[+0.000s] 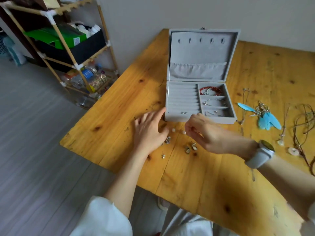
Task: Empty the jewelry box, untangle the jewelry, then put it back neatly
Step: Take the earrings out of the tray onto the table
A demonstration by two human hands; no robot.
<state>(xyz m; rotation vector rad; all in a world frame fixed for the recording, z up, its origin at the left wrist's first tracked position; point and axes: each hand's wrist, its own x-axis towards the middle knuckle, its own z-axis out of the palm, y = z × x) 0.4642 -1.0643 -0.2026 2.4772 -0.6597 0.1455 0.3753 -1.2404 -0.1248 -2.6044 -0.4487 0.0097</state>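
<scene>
Grey box [201, 92] stands open at upper centre of the frame on the wooden table [213, 176], lid upright. Right-hand compartments: a red bracelet [210, 91] in the top one, thin silver pieces in the two below it. Ring rolls on the left side hold one small stud pair [183, 112] in the lowest row.

Left hand [150, 132], centre frame, is spread flat, palm down, fingers wide, gripping nothing; its fingertips lie just beside the box's front left corner. Right hand [202, 132], just right of it, is curled with thumb and forefinger pinched narrow. Whether anything lies in the pinch cannot be told. A white watch [262, 153] sits on that wrist.

Loose earrings [190, 147] lie on the table below and between the hands, more near the left palm. At right of frame, well apart from the hands: blue feather earrings [265, 118], a thin chain [244, 106], and brown cord necklaces [303, 126].

A cluttered shelf [68, 48] occupies the upper left.
</scene>
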